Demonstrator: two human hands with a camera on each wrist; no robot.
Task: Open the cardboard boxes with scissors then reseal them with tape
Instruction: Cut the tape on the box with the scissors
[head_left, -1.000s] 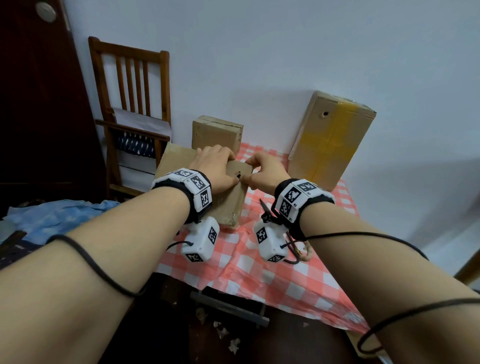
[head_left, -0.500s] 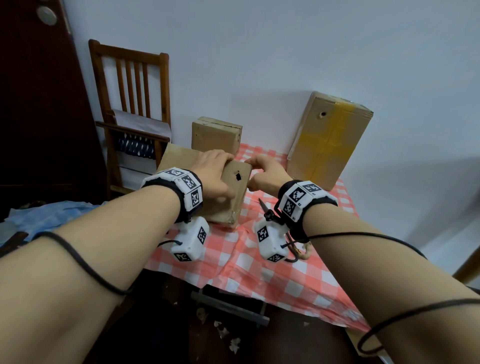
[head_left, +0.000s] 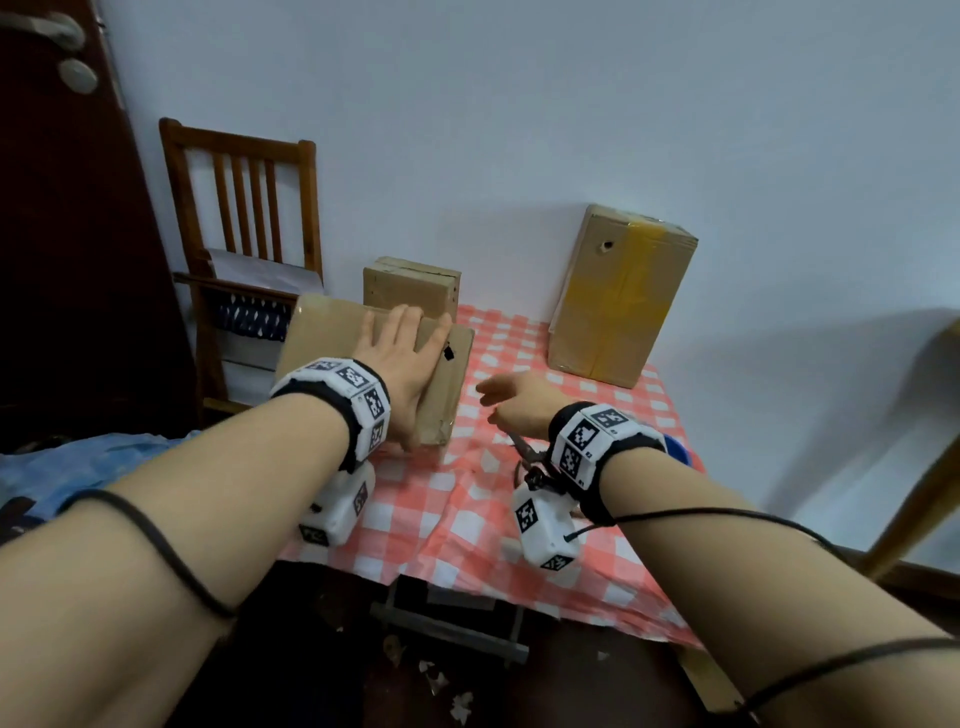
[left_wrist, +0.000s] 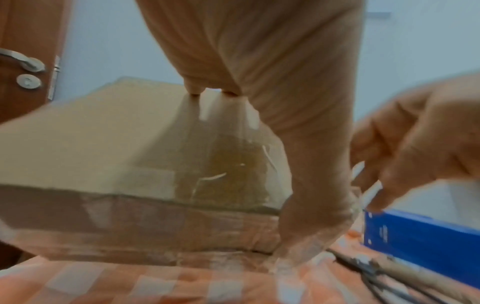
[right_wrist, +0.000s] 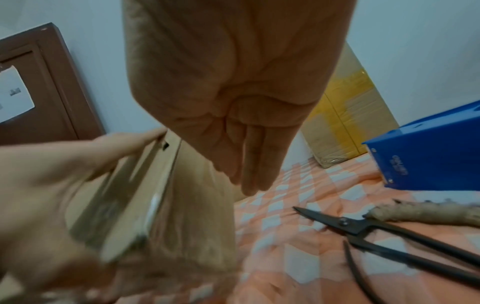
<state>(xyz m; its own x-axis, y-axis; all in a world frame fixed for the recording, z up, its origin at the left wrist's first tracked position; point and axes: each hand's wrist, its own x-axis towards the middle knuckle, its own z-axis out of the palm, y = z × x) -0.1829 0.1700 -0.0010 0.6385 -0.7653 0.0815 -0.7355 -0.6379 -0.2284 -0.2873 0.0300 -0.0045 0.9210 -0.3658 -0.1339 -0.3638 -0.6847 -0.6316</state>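
A flat cardboard box (head_left: 322, 332) lies at the left of the checked table (head_left: 467, 525), its taped seam glossy in the left wrist view. My left hand (head_left: 410, 338) rests flat on top of it with straight fingers, thumb (left_wrist: 311, 205) down the near right corner. My right hand (head_left: 501, 397) hovers just right of the box, fingers straight and holding nothing; its palm (right_wrist: 233, 102) fills the right wrist view. Black scissors (right_wrist: 363, 226) lie shut on the cloth under my right wrist, their tips (head_left: 522, 449) showing in the head view.
A small box (head_left: 410, 283) stands behind the flat one. A tall box with yellow tape (head_left: 618, 296) leans on the wall at the back right. A blue box (right_wrist: 428, 148) and a twine-wrapped piece (right_wrist: 415, 214) lie beside the scissors. A wooden chair (head_left: 244, 208) stands left.
My right hand has left the box's right edge and drawn back right, opening. My left hand has flattened on the box top.
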